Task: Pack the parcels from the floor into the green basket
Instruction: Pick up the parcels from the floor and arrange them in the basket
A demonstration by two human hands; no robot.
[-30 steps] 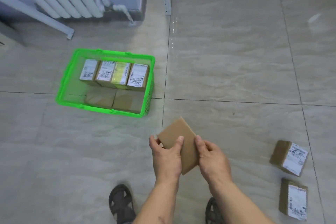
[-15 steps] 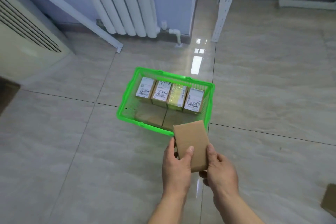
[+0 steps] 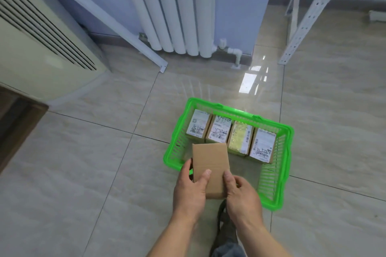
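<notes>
Parcel (image 3: 210, 165) pinched between your left hand (image 3: 191, 191) and right hand (image 3: 242, 196), over the basket (image 3: 281, 175) near edge. Placing step; next, lower it into the free row just ahead of your grip.

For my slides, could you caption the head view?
Both hands hold a brown parcel over the green basket.

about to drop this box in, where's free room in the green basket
The green plastic basket is crowded along its far wall, where four labelled cardboard parcels stand in a row. The near half, between that row and the near rim, looks free, mostly right of the plain brown cardboard box.
</notes>
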